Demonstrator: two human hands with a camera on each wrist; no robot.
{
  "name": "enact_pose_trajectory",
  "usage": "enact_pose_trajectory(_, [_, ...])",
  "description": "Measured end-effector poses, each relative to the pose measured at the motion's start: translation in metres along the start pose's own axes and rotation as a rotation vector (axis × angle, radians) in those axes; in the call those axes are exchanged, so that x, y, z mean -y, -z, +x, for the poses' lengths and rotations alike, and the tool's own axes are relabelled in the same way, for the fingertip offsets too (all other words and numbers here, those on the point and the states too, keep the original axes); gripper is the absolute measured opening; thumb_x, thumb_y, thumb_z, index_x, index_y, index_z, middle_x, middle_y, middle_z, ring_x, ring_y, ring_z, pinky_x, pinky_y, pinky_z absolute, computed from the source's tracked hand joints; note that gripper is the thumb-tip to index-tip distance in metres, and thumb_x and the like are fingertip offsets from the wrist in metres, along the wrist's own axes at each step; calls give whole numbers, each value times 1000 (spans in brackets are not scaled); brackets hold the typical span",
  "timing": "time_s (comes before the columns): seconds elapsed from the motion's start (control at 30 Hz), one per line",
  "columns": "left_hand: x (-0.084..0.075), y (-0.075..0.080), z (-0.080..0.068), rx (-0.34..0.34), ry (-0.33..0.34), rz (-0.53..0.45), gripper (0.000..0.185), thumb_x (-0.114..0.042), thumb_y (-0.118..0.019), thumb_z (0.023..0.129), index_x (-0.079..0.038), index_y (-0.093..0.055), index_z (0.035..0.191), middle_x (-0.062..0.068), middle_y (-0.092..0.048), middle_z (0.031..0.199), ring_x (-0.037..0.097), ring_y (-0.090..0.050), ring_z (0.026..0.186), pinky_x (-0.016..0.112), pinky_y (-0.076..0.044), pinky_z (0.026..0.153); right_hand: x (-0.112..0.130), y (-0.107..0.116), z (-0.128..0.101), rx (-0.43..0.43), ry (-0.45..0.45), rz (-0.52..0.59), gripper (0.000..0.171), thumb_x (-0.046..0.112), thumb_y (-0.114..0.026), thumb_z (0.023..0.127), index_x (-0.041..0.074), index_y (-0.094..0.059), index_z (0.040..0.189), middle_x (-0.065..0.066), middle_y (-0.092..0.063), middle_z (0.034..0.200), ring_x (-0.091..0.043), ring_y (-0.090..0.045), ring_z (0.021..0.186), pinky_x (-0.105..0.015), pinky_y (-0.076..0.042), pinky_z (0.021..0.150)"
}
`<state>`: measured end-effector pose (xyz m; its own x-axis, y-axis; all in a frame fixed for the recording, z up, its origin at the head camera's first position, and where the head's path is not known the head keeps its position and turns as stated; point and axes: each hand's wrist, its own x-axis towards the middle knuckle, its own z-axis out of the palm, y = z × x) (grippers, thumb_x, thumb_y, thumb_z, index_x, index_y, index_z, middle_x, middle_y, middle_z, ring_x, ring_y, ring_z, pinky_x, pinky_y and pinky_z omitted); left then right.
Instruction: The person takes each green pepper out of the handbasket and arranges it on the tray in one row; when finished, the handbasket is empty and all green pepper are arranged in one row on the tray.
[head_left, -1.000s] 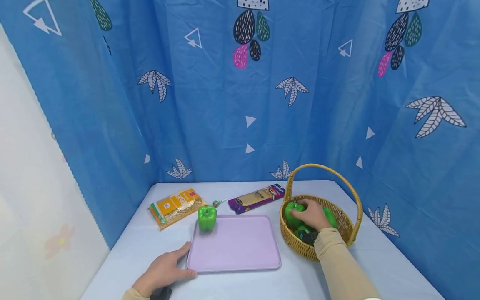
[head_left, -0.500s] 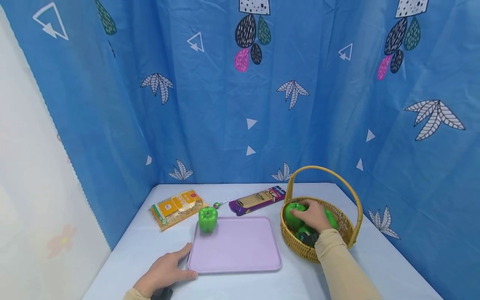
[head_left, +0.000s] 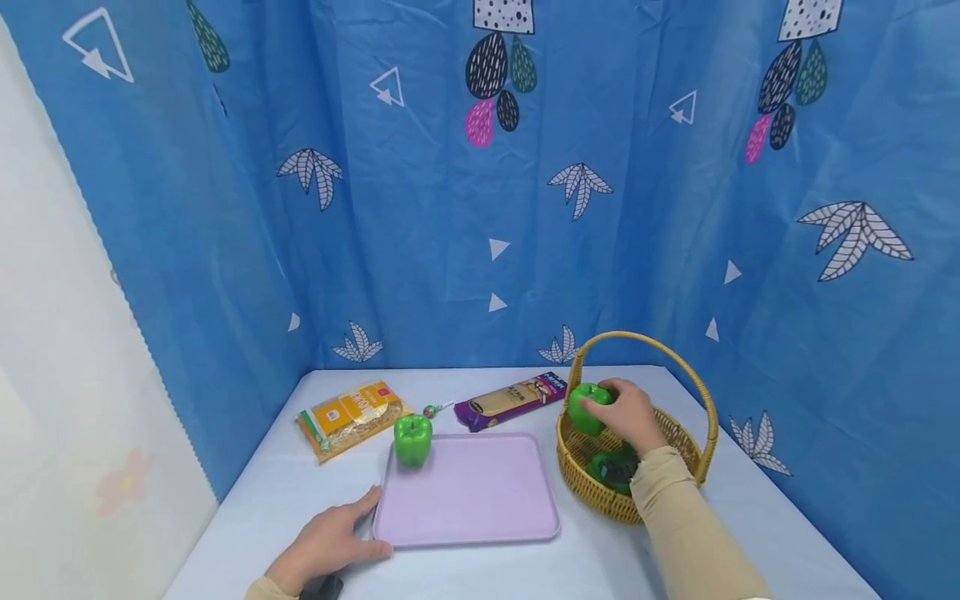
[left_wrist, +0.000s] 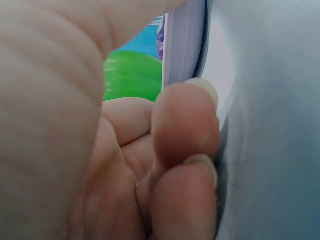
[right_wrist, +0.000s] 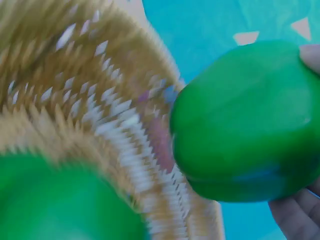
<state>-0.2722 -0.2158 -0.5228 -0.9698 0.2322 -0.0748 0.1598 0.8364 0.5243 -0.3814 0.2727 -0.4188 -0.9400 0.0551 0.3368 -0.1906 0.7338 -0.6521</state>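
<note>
My right hand (head_left: 628, 413) grips a green bell pepper (head_left: 587, 408) (right_wrist: 245, 120) and holds it just above the left rim of a wicker basket (head_left: 581, 483) (right_wrist: 100, 115). More green peppers (head_left: 611, 468) (right_wrist: 60, 200) lie inside the basket, partly hidden by my arm. My left hand (head_left: 330, 542) rests flat on the table, fingers straight, touching the near left corner of a lilac tray (head_left: 480, 500) (left_wrist: 182, 45). Another green pepper (head_left: 413, 439) stands upright on the tray's far left corner.
A yellow noodle packet (head_left: 348, 414), a small lollipop (head_left: 435, 409) and a purple packet (head_left: 510, 400) lie behind the tray. Blue patterned curtain (head_left: 480, 183) closes the table's back and right side. The basket's arched handle (head_left: 637, 340) rises over my right hand.
My right hand has lifted the green pepper up out of the basket and slightly to the left. The left hand has stayed at the tray's corner.
</note>
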Motion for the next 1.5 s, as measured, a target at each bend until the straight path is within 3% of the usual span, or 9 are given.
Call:
enact_pose_trajectory(0.13, [0, 1, 0, -6, 5, 0, 103, -72, -65, 62, -9, -41, 140, 13, -48, 136, 39, -45, 121, 60, -38, 95, 25, -6, -3, 33, 86, 109, 68, 58, -69, 73, 13, -56, 122, -8, -57, 114, -26, -59, 96, -36, -56, 72])
enact_pose_trajectory(0.27, [1, 0, 1, 2, 9, -10, 104, -73, -65, 62, -9, -41, 140, 13, -49, 136, 39, -46, 121, 60, -38, 95, 48, -27, -6, 102, 164, 195, 64, 55, -72, 71, 18, -58, 120, -2, -56, 112, -21, -61, 96, -31, -57, 72])
enact_pose_trajectory(0.43, [2, -1, 1, 19, 30, -16, 104, -73, -65, 61, -10, -41, 140, 14, -49, 135, 41, -46, 120, 62, -38, 93, 72, -67, -9, 210, 237, 211, 61, 54, -73, 71, 20, -60, 121, 4, -57, 109, -15, -61, 96, -27, -56, 76])
enact_pose_trajectory(0.6, [2, 0, -2, 31, 41, -33, 104, -71, -66, 61, -9, -41, 140, 16, -49, 134, 42, -45, 119, 64, -37, 93, 89, -106, -9, 316, 331, 225, 57, 46, -73, 75, 16, -60, 122, 4, -58, 108, -15, -59, 94, -25, -54, 78])
enact_pose_trajectory(0.73, [3, 0, -3, 25, 36, -33, 103, -71, -66, 62, -8, -41, 140, 17, -49, 134, 43, -45, 119, 64, -37, 92, 99, -133, -9, 351, 395, 209, 58, 41, -73, 78, 10, -58, 125, 1, -59, 114, -15, -58, 98, -27, -53, 83])
enact_pose_trajectory(0.93, [4, -2, -2, 25, 11, -34, 102, -71, -66, 63, -8, -41, 140, 15, -50, 133, 41, -47, 119, 62, -39, 92, 107, -158, -13, 389, 338, 151, 64, 45, -72, 77, 10, -56, 128, -3, -58, 120, -14, -57, 103, -26, -51, 84])
enact_pose_trajectory(1.13, [6, -4, -1, 5, -10, 0, 102, -73, -64, 63, -9, -41, 140, 13, -52, 132, 40, -49, 117, 62, -39, 92, 111, -172, -16, 409, 316, 144, 65, 46, -72, 77, 13, -54, 130, -5, -56, 125, -20, -55, 110, -34, -50, 90])
enact_pose_trajectory(1.5, [8, -4, 1, -26, -52, 18, 102, -74, -62, 64, -10, -40, 141, 11, -50, 135, 37, -49, 119, 57, -42, 93, 111, -176, -16, 419, 296, 139, 67, 46, -70, 78, 10, -52, 132, -7, -55, 126, -21, -54, 112, -32, -49, 91])
